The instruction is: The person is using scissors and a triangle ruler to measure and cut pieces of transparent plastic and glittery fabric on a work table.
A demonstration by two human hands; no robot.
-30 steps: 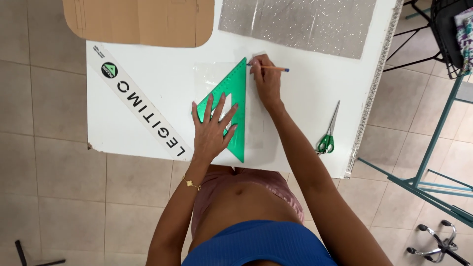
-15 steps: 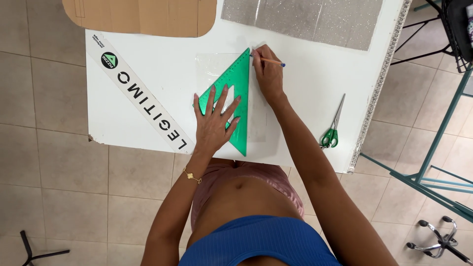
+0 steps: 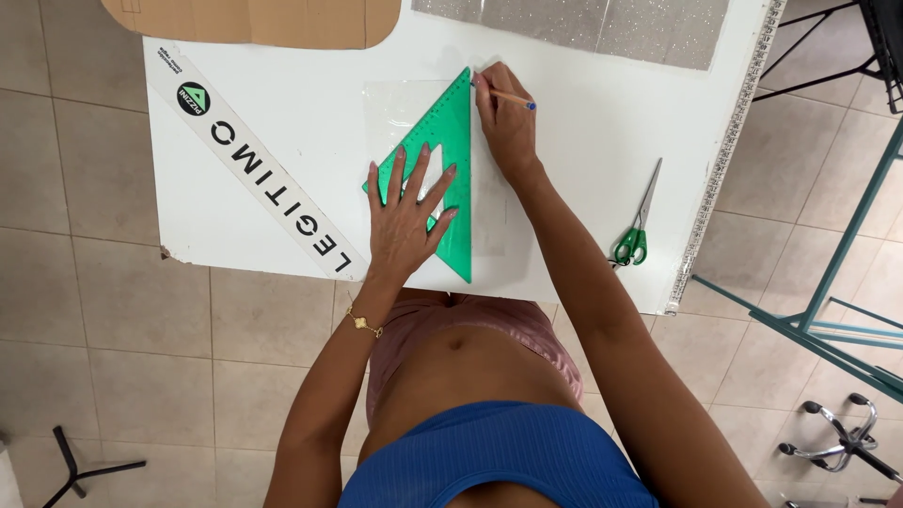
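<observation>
The left hand point(image 3: 406, 218) lies flat on a green triangle ruler point(image 3: 450, 141). Its fingers point(image 3: 399, 167) are spread wide apart and press down on the ruler; they do not close around anything. The ruler lies on a clear plastic sheet point(image 3: 494, 212), and the sheet lies on the white tabletop point(image 3: 282, 103). The ruler's long straight side runs up and down, with its pointed tip at the top.

The right hand point(image 3: 508, 127) is near the top tip of the ruler. Its fingers are pinched together on a pencil point(image 3: 514, 98). The pencil is thin and has a blue end. Its tip seems to touch the sheet just beside the ruler's straight side, but the hand hides the tip, so it is hard to be sure.

A pair of scissors with green handles point(image 3: 638, 226) lies to the right, well apart from both hands. A long white strip with black letters point(image 3: 263, 174) lies slanted across the left part of the tabletop. A piece of brown cardboard point(image 3: 254, 19) lies at the far edge. Next to it is a shiny silver sheet point(image 3: 602, 23). The person wears a gold bracelet point(image 3: 362, 322) on the left wrist. The floor point(image 3: 113, 357) below has light tiles.
</observation>
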